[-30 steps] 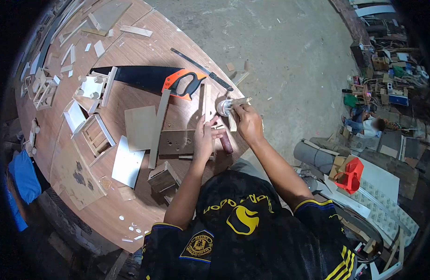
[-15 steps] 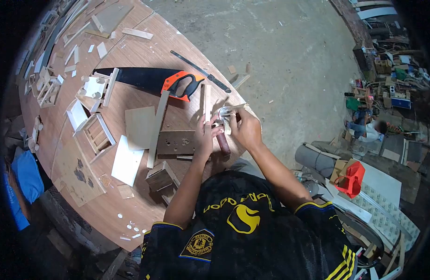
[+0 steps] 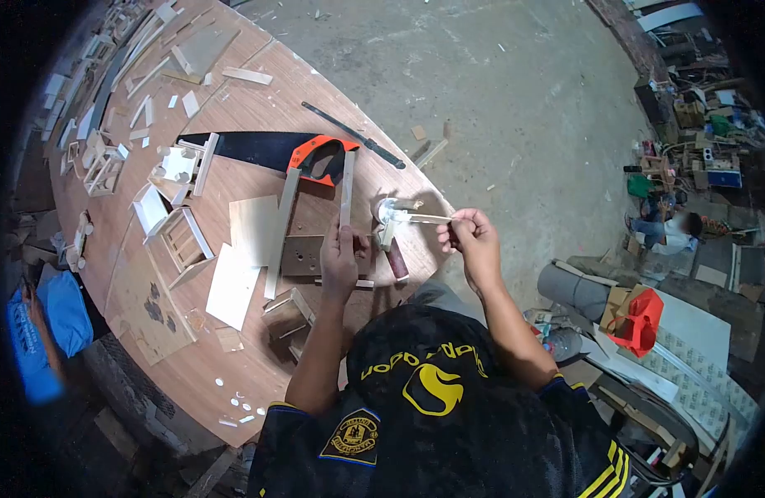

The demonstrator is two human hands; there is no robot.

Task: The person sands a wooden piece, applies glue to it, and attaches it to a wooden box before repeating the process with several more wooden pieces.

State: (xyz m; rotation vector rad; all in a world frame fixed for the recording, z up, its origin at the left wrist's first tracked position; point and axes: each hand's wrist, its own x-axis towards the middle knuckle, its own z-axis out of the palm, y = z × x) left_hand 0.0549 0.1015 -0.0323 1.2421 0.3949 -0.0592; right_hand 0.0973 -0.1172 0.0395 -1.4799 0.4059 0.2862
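My left hand point(image 3: 341, 259) is closed round the lower end of a narrow wooden strip point(image 3: 348, 187), which points away from me beside the saw handle. My right hand point(image 3: 475, 239) pinches a thin stick point(image 3: 428, 218) at the table's right edge. The stick's far end reaches a small round container point(image 3: 388, 209) with white stuff in it. Short wooden pieces lie across and beside the container. A dark red-brown handle point(image 3: 397, 261) lies just below it, between my hands.
An orange-handled saw point(image 3: 258, 151) and a thin blade point(image 3: 353, 134) lie beyond my left hand. Small wooden frames point(image 3: 182, 236), a white panel point(image 3: 231, 286) and a wooden box point(image 3: 288, 315) are to the left. Another person point(image 3: 677, 231) sits far right; a blue-clad person point(image 3: 34, 332) is far left.
My right hand has moved right, away from the container, with the thin stick now plainly visible. My left hand and its strip have shifted left, apart from the container. The view has shifted slightly.
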